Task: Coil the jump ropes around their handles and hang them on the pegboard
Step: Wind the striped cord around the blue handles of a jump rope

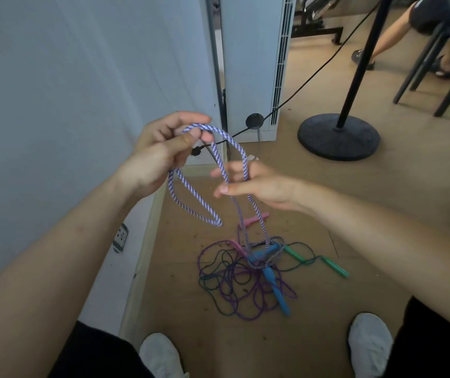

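Note:
My left hand [161,151] pinches a loop of the purple-and-white braided rope [191,203] between thumb and fingers at chest height. Just to the right and lower, my right hand [248,184] has its fingers extended, and two strands of the same rope pass between them. The rope hangs down to the blue handles [272,279] lying on the floor. Around them lies a tangle of thin ropes: a purple one [245,304] with pink handles [253,220] and a dark green one [215,282] with green handles [332,266]. No pegboard is in view.
A white wall [82,77] with a socket [121,237] runs along the left. Ahead stand a white tall unit [253,64], a black cable, and a black round stand base [338,136]. A seated person's legs and a chair are at the top right. My white shoes [161,356] are below.

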The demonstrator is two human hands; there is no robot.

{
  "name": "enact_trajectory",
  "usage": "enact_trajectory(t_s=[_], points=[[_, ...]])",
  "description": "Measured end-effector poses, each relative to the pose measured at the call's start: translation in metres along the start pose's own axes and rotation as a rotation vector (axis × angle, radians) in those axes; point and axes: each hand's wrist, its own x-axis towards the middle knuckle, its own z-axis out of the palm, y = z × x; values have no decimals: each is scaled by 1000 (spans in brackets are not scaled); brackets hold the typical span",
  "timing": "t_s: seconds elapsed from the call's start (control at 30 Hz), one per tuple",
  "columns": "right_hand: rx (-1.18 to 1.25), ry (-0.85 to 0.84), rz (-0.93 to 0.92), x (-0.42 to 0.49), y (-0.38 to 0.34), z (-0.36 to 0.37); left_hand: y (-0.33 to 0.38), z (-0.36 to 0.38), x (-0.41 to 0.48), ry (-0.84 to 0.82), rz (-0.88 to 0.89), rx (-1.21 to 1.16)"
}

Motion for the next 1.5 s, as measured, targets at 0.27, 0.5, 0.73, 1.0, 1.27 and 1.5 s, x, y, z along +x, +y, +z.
enact_trajectory(t_s=[0.27,0.5,0.73,1.0,1.27,1.5], points=[[-327,-9,351,-21,45,-54,-52,-76,1,800,-197,334],[-213,22,213,-22,38,-48,-77,-78,-14,301,-606,840],[-187,-15,123,-15,26,-29,-69,-6,-7,-86,-381,624],[-136,-39,140,-15,23,-29,-64,37,-5,-298,-192,515],[-236,15,304,-31,37,-77,-73,-38,6,544,-288,858],[-98,79,138,-28,26,-66,-92,-27,-6,173,-540,767]])
